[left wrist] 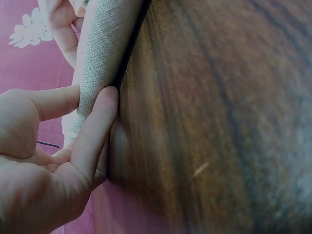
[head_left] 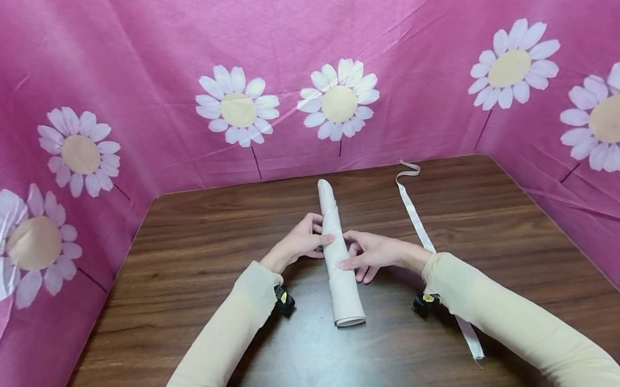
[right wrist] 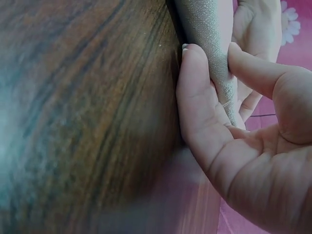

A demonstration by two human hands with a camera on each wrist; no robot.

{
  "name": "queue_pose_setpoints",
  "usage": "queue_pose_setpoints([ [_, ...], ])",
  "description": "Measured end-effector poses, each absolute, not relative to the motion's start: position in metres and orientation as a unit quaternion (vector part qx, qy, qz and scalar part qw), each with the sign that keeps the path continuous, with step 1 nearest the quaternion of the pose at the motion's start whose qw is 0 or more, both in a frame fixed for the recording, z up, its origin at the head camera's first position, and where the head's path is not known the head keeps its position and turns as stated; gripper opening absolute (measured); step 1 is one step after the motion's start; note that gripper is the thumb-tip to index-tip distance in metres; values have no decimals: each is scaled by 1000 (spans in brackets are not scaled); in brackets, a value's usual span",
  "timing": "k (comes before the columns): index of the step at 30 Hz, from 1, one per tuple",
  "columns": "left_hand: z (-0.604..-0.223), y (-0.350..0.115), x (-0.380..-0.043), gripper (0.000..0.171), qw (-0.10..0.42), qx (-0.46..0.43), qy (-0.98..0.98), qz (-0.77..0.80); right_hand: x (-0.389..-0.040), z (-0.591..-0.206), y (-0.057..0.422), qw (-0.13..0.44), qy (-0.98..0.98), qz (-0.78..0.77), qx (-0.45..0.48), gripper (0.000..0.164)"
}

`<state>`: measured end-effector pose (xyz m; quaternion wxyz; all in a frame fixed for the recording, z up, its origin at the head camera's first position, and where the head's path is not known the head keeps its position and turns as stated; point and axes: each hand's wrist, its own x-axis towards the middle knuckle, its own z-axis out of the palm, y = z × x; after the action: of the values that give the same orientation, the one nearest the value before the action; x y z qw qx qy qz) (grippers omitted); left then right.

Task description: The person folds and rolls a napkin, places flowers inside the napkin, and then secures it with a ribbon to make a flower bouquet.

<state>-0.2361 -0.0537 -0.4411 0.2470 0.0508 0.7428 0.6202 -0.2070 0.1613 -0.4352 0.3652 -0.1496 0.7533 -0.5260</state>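
A cream woven cloth [head_left: 342, 286], rolled into a long tube, lies lengthwise on the wooden table, its layered end toward the person. My left hand [head_left: 304, 238] holds the roll from the left near its middle, thumb on top and fingers along the side. From the right, slightly nearer the person, my right hand [head_left: 369, 252] grips it in the same way. In the left wrist view, thumb and fingers pinch the coarse fabric [left wrist: 105, 48] close to the tabletop. The right wrist view shows the fabric [right wrist: 207, 34] between right thumb and fingers.
A narrow white strap [head_left: 412, 208] stretches along the right of the table [head_left: 188, 295], curled at its far end and passing beneath the right forearm. Pink cloth [head_left: 278, 18] printed with white daisies hangs around the table's back and sides.
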Motion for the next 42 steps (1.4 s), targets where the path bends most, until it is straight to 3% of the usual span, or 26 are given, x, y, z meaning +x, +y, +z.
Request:
queue_pose_setpoints([
  [6,-439,-54,-237,50,244,41,735,632,-211,-426,173,375,753,-507,-187,74],
  [12,-442,-54,-240,55,243,20,722,648,-216,-411,208,348,767,-479,-247,55],
  [23,-451,-66,-246,58,223,2,727,650,-202,-402,296,250,799,-418,-353,34],
  [29,-450,-68,-248,58,225,47,752,617,-195,-418,346,149,816,-352,-435,34],
  [31,-450,-67,-248,57,228,58,760,606,-193,-426,357,144,823,-338,-433,36],
  [42,-446,-67,-248,58,249,58,765,591,-189,-444,343,94,856,-282,-422,30],
])
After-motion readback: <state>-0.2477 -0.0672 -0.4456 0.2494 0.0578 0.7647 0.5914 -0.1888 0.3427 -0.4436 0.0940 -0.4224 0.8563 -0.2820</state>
